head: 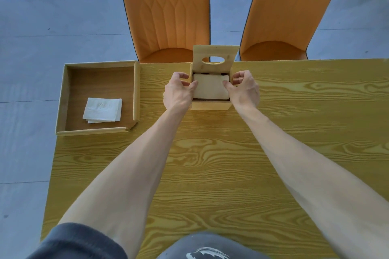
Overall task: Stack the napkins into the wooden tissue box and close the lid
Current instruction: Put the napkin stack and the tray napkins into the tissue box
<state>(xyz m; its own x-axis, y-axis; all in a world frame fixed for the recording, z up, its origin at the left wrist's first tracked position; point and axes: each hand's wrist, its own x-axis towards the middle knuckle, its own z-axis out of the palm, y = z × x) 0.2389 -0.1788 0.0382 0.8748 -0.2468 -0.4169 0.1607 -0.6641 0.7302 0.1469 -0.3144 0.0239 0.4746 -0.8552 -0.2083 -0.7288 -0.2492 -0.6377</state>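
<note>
A person seated at a wood-grain table [210, 164] lowers a folded napkin [210, 88] into the open wooden box [209, 105], the left hand [179, 92] and right hand [244, 90] each pinching one side of the napkin between thumb and fingertips. The napkin sits at the box's mouth, nearly filling it from wall to wall, with a dark gap showing at the near and far edges. The lid [215, 57], cut with an oval slot, stands upright at the far wall.

The napkin looks light, soft and limp, likely to sag or crumple if held at one point only; a grip at two opposite edges keeps it flat. The fit appears snug, so fingers have little room between paper and walls and will probably have to let go from above and press the napkin down.

More napkins [103, 110] lie in a small pile inside a shallow tray [63, 94] well to the left, which overhangs the table's corner. The table between tray and box is bare, giving an open path. Two orange chairs [166, 12] stand beyond the far table edge, just behind the lid.
</note>
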